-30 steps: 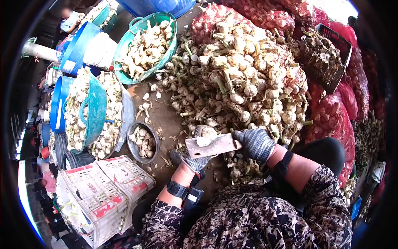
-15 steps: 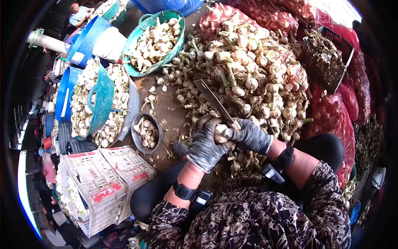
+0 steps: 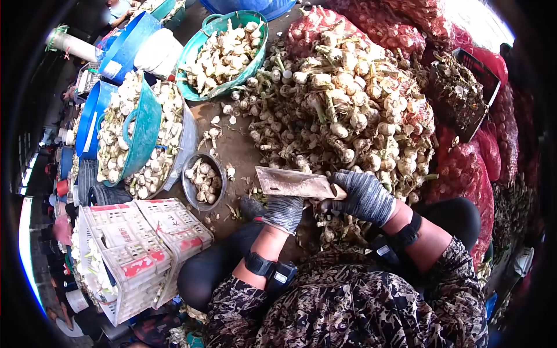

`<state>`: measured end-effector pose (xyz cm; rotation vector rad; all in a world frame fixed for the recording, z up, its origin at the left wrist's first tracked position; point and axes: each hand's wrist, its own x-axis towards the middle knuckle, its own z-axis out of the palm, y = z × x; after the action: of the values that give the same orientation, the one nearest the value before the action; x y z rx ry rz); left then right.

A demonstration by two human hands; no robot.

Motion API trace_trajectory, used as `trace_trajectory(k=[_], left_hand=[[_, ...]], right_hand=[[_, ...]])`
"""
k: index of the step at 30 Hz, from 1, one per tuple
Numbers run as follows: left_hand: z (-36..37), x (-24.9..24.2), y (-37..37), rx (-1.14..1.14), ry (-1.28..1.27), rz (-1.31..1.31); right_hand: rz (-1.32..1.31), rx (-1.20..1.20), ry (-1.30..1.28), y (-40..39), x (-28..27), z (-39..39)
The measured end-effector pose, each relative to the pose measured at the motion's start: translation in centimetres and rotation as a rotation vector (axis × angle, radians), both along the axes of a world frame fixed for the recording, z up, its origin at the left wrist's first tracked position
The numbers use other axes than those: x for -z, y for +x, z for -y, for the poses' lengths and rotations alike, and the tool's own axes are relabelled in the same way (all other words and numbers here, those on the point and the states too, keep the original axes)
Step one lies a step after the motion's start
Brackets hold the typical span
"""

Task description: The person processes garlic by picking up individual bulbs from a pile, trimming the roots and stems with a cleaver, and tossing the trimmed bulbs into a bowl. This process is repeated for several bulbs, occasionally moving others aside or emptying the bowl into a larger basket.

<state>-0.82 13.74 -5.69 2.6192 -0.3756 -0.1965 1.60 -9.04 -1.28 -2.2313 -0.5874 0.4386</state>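
Gloved in grey knit, my right hand (image 3: 364, 197) is closed round the short light handle of a broad cleaver (image 3: 296, 182). Its blade lies nearly flat to the view and points left. My left hand (image 3: 284, 213) is just below the blade, which hides its fingers, so whether they hold anything does not show. Beyond both hands rises a large heap of garlic bulbs (image 3: 360, 104) with stems and roots. A small grey bowl (image 3: 204, 208) with trimmed bulbs stands on the floor to the left of my left hand.
At the upper left are a green basin (image 3: 184, 62) and a green tub (image 3: 139, 139), both full of garlic. A white plastic crate (image 3: 139, 243) stands near my left knee. Red mesh sacks (image 3: 464, 191) and a black crate (image 3: 479, 69) line the right. Another person (image 3: 119, 8) is partly visible far off.
The cleaver has swung from pointing up and left to lying nearly level, its flat side showing. My left hand's fingers and the garlic bulb seen in them are now hidden behind the blade.
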Motion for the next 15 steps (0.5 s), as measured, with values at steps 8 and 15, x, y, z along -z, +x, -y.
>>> trace_trajectory(k=[8, 15], left_hand=[[-4.5, 4.1, 6.3, -1.062, -1.530, -0.420], [-11.3, -3.9, 22.2, -0.637, -1.638, -0.100]], right_hand=[[-0.426, 0.174, -0.412, 0.7, 6.7, 2.3], [-0.304, 0.322, -0.050, 0.8, 7.1, 1.2]])
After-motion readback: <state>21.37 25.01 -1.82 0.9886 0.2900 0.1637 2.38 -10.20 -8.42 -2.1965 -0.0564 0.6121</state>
